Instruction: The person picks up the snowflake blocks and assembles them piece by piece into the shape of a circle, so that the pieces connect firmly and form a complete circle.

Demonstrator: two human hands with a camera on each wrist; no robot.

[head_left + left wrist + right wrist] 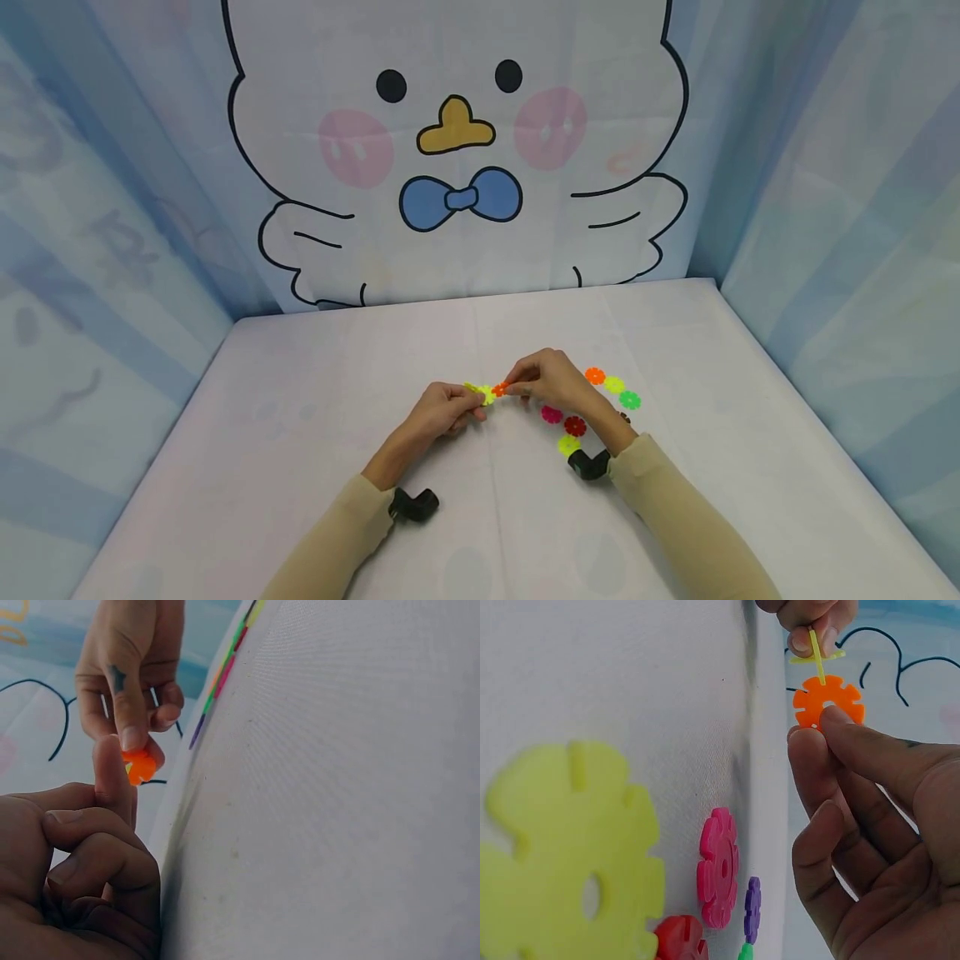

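My left hand (441, 410) pinches a yellow notched plastic disc (488, 396), with a second yellow disc joined crosswise to it. Opposite it, my right hand (553, 382) grips an orange notched disc (810, 703) between thumb and index finger. In the right wrist view, the edge of one yellow disc (819, 664) meets the orange disc's rim at a notch. The left wrist view shows the orange disc (142, 769) between both hands' fingertips, held above the white table; the left fingers hide most of the yellow ones.
Loose discs lie around my right forearm: an orange one (595, 376), a yellow one (614, 385), a green one (630, 401), a pink one (551, 414) and a red one (575, 426). Another yellow disc (567, 445) is beside the right wrist camera (588, 465). Cloth walls surround the table.
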